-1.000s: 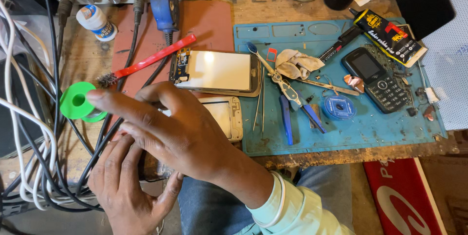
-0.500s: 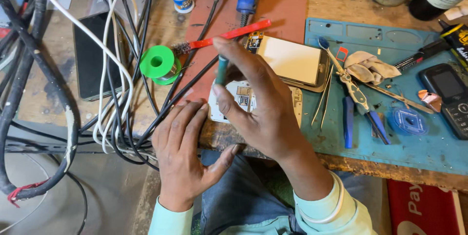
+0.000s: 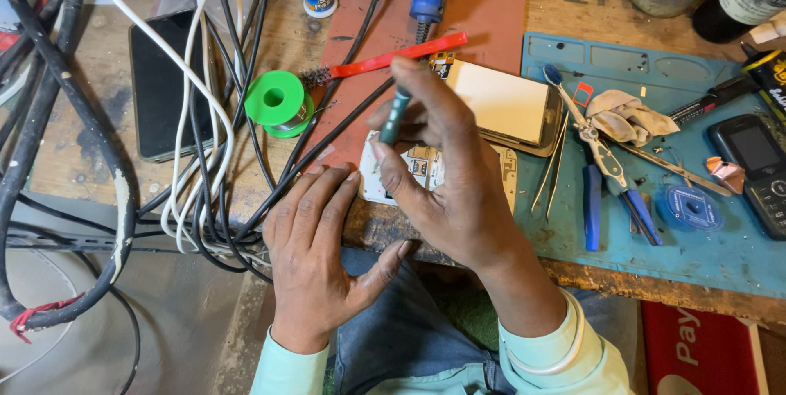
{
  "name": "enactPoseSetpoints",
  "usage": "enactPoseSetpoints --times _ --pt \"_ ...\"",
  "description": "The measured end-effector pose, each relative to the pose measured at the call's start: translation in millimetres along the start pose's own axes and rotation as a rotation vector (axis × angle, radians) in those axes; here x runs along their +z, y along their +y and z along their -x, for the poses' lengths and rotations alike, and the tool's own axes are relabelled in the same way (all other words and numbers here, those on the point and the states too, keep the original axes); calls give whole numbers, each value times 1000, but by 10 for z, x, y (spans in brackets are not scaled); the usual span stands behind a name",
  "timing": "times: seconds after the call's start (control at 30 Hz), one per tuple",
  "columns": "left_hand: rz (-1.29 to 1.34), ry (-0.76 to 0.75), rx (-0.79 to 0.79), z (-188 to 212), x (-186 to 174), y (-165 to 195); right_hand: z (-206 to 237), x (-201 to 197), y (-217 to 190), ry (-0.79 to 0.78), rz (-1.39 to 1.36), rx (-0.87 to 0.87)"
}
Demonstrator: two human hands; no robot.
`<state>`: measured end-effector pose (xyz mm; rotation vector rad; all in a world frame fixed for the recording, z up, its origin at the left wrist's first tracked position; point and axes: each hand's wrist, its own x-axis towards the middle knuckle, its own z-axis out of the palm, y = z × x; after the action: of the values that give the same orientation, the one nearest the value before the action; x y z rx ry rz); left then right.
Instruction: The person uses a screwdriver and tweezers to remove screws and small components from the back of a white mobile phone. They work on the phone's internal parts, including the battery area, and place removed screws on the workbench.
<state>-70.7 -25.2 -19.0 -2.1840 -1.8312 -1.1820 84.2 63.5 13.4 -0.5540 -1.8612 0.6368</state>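
Since half a second ago, both hands sit in much the same place near the middle of the frame, while the view has drifted a little so the blue mat's right end shows more. The right hand (image 3: 458, 190) pinches a slim dark-green tool handle (image 3: 395, 115) between thumb and forefinger, held nearly upright above the opened phone body (image 3: 426, 174). That phone body lies at the table's (image 3: 90, 92) near edge, mostly hidden under the hand. The left hand (image 3: 315, 256) lies flat, fingers pressed together, fingertips touching the phone body's left edge and the heel hanging off the table over the lap.

Just beyond the right hand lies a second phone with a pale back (image 3: 499, 104), on the reddish mat (image 3: 483, 10). A red-handled brush (image 3: 385, 59) lies across that mat toward the green solder spool (image 3: 277, 102) at centre left. Black and white cables (image 3: 196, 158) crowd the left third of the frame, running beside the left hand, so room is tight there. Right of the right hand, tweezers (image 3: 550, 170) and pliers (image 3: 610, 170) lie on the blue mat (image 3: 696, 256); a bare strip of mat stays open along its near edge. A dark phone (image 3: 160, 88) lies at upper left under the cables.
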Motion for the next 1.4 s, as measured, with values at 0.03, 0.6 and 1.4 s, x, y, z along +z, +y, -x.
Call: enactPoseSetpoints --times 0.03,0.6,1.4 --pt "-1 1 0 -3 0 5 21 1 8 14 -90 38" --pt "17 12 -10 -3 -2 -7 42 -772 -371 132 851 613" --pt "8 8 -14 10 21 -13 417 -1191 -268 508 -252 826"
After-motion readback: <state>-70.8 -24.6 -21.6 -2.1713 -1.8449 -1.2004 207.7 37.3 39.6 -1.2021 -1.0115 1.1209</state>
